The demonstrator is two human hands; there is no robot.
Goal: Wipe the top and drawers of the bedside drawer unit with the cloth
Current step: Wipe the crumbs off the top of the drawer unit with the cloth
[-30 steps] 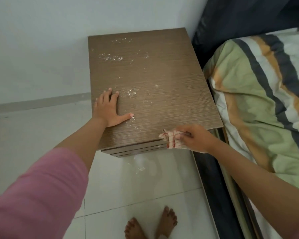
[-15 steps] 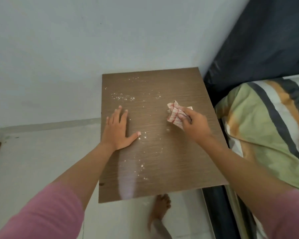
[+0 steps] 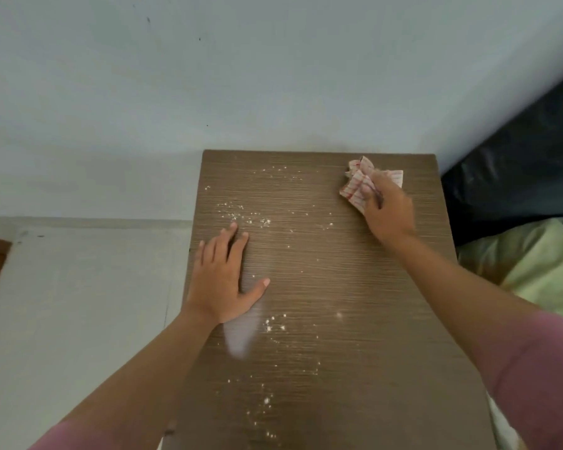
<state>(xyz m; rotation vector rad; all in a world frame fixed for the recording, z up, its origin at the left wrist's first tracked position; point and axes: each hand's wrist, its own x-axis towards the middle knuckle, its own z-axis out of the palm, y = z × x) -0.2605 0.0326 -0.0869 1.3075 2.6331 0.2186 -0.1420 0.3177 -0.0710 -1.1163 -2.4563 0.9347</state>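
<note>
The brown wood-grain top of the bedside drawer unit (image 3: 332,287) fills the middle of the head view, speckled with white crumbs and dust. My left hand (image 3: 223,277) lies flat on its left side, fingers straight and thumb spread. My right hand (image 3: 385,207) grips a crumpled white cloth with red stripes (image 3: 355,186) and holds it against the top near the far right corner. The drawers are hidden below the top.
A pale wall (image 3: 241,76) stands directly behind the unit. A bed with a dark headboard (image 3: 517,164) and green bedding (image 3: 533,271) presses against the unit's right side. White floor tiles (image 3: 78,303) lie to the left.
My right hand has carried the cloth from the unit's front edge across the top to the far right corner. The camera has moved over the top. My left hand stays flat in place.
</note>
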